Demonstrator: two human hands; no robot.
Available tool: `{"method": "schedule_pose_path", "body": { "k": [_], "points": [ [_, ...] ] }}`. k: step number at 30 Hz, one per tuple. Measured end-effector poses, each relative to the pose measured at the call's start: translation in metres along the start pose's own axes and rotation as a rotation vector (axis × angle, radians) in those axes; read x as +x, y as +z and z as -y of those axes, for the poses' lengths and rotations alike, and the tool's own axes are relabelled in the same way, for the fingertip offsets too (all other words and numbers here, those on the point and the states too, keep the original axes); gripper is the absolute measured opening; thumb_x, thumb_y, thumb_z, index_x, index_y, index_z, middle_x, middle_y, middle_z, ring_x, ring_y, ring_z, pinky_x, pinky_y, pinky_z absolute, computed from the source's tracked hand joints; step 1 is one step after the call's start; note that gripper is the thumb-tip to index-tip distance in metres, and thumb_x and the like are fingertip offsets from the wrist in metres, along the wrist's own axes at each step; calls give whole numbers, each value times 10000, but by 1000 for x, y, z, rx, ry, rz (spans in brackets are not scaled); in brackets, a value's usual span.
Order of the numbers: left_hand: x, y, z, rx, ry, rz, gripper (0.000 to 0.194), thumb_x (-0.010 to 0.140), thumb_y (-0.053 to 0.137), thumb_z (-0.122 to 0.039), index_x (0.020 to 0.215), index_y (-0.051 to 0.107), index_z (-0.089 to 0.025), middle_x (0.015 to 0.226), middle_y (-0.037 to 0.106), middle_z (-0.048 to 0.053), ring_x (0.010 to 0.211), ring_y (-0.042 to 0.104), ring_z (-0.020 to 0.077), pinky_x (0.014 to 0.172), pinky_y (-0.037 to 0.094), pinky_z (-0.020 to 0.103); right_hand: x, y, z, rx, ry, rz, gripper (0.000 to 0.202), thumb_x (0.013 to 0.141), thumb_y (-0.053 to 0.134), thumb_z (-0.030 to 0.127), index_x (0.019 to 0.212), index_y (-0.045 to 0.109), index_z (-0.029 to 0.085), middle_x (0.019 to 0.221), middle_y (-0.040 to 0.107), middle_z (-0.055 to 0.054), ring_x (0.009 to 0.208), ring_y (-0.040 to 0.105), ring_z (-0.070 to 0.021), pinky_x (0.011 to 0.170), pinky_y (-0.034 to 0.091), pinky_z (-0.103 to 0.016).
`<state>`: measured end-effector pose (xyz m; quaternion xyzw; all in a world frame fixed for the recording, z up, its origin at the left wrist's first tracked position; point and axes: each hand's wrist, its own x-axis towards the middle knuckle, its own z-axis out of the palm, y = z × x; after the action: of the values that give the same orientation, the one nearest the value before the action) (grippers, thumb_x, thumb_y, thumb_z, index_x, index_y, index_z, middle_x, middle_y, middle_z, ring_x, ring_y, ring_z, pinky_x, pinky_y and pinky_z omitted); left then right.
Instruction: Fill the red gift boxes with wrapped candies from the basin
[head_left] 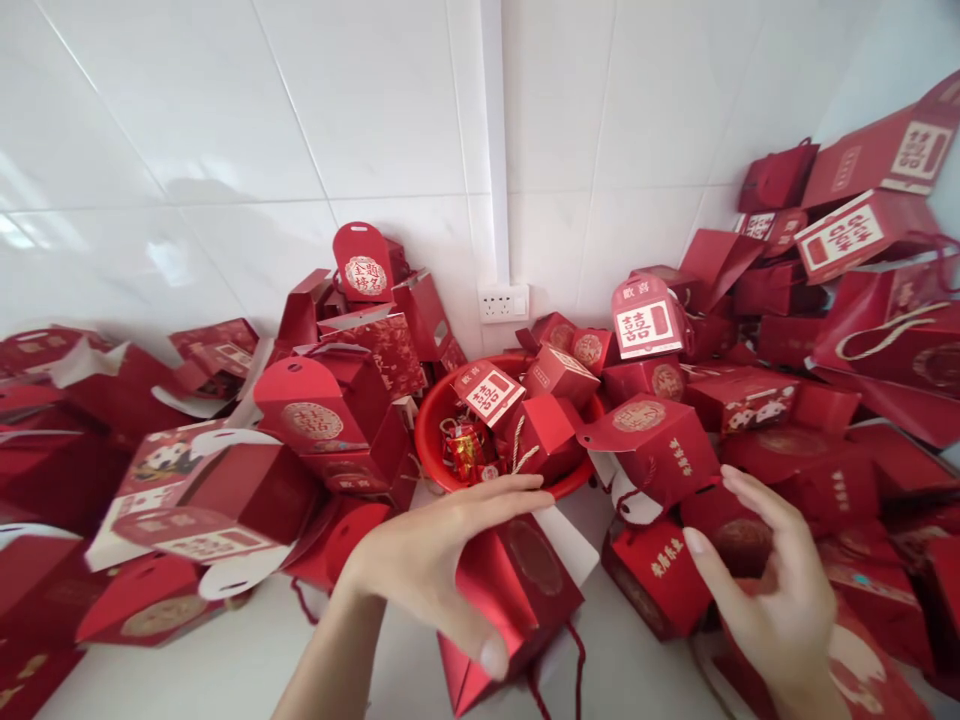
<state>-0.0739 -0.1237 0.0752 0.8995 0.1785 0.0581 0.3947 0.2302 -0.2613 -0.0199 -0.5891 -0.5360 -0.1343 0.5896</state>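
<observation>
A red gift box (525, 580) with a dark red cord lies tilted on the pale surface in front of me. My left hand (435, 555) reaches over it, fingers stretched along its far side and the thumb in front of its near part; whether the skin touches the box I cannot tell. To the right, my right hand (772, 590) is raised with thumb and fingers apart and nothing between them. Nearest to it are a red box with gold characters (660, 575) and a red box with a round gold emblem (652, 445).
Behind the middle box stands a red plastic basin (431, 450) holding small boxes and a shiny red-and-gold wrapped item (466, 450). Red boxes are heaped left (232, 490) and right (847, 480). A white tiled wall with a socket (502, 303) closes off the back.
</observation>
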Motion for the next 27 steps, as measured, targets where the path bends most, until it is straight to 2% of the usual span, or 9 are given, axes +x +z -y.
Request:
{"method": "schedule_pose_path", "body": {
  "k": [4, 8, 12, 16, 19, 21, 23, 25, 27],
  "points": [
    [-11, 14, -12, 198, -219, -1, 1252, 516, 914, -597, 1597, 329, -357, 1705, 211, 95, 1497, 346, 439, 1184, 388, 548, 7, 4, 6, -103, -7, 24, 655, 859, 750, 316, 1458, 514, 191, 1386, 599, -179, 1282, 588, -353, 1078, 484, -580],
    [-21, 31, -28, 329, -312, -108, 1167, 580, 870, -354, 1596, 298, -409, 1696, 258, 53, 1397, 512, 401, 1076, 535, 465, 13, 5, 10, -168, -23, 68, 660, 890, 717, 349, 1485, 484, 184, 1427, 574, -186, 1313, 569, -351, 1094, 478, -547],
    [-39, 26, -42, 368, -184, -197, 1095, 610, 814, -281, 1576, 322, -433, 1669, 328, 23, 1338, 583, 347, 1041, 571, 401, 17, 2, 11, -159, -36, 71, 630, 897, 711, 332, 1470, 497, 184, 1435, 572, -181, 1329, 561, -342, 1102, 477, -519],
    [-40, -6, -49, 376, 47, -399, 986, 689, 819, -335, 1563, 366, -397, 1598, 452, 38, 1413, 503, 346, 1140, 490, 440, 16, -7, 9, -144, -15, 33, 614, 897, 708, 326, 1463, 513, 190, 1430, 580, -170, 1308, 577, -337, 1095, 482, -516],
    [-1, -43, -46, 312, 153, -646, 810, 779, 790, -457, 1507, 461, -324, 1514, 545, 82, 1350, 563, 338, 1134, 491, 460, 13, -13, 6, -127, 43, 0, 632, 875, 728, 349, 1451, 527, 184, 1417, 587, -175, 1295, 581, -361, 1095, 469, -557],
    [49, -71, -40, 291, 174, -815, 812, 783, 777, -539, 1487, 476, -268, 1516, 535, 120, 1382, 525, 349, 1153, 458, 483, 10, -14, 6, -115, 73, -6, 631, 873, 728, 353, 1448, 529, 187, 1409, 592, -172, 1288, 587, -362, 1087, 473, -563],
    [109, -96, -32, 287, 177, -950, 947, 767, 767, -604, 1547, 373, -237, 1616, 399, 152, 1499, 363, 365, 1214, 353, 518, 9, -12, 8, -102, 66, 3, 618, 877, 721, 345, 1444, 530, 193, 1408, 593, -166, 1286, 589, -353, 1080, 482, -553],
    [163, -115, -24, 286, 129, -932, 1064, 783, 739, -635, 1607, 224, -202, 1699, 200, 177, 1583, 128, 362, 1251, 253, 528, 8, -10, 11, -92, 42, 21, 605, 881, 715, 336, 1440, 532, 196, 1422, 586, -161, 1299, 580, -345, 1082, 482, -544],
    [198, -124, -17, 271, 53, -797, 1068, 839, 672, -639, 1627, 134, -158, 1715, 98, 195, 1593, 5, 350, 1262, 194, 533, 6, -11, 13, -89, 28, 30, 597, 880, 715, 333, 1434, 539, 198, 1438, 577, -158, 1310, 570, -342, 1086, 480, -538]
  ]
}}
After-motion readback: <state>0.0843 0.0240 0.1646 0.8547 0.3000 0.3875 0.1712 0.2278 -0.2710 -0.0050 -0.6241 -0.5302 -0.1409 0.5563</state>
